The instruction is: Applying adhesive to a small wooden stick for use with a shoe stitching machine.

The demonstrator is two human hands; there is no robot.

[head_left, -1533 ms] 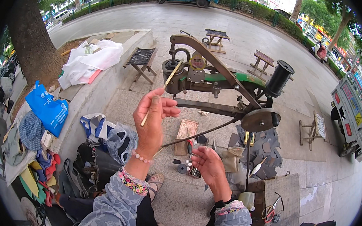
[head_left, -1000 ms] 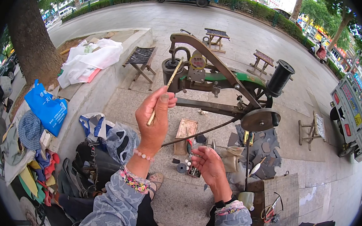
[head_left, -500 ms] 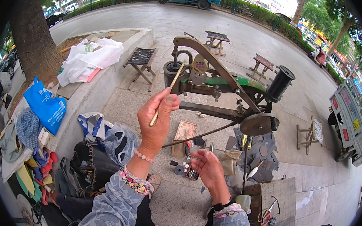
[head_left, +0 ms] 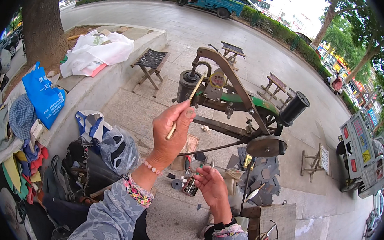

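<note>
My left hand is raised in the middle, with its thumb and fingers closed on a thin, pale wooden stick. The stick slants up and to the right, and its upper end overlaps the hand-cranked sewing machine from this view. Whether it touches the machine I cannot tell. Lower and to the right, my right hand is held palm inward, its fingers loosely bent and apart, with nothing in them. Below it on the paving lies a small box of metal bits beside a dark roll.
Scissors rest on a board-topped box at lower right. Dark leather scraps lie beneath the machine's wheel. Bags, including a clear plastic bag, and cloth crowd the left. Folding stools stand around; a low kerb runs at left.
The view has shifted, so the machine sits slightly lower. My left hand still grips the stick and appears slightly lower and farther right. My right hand shows a little lower and farther left.
</note>
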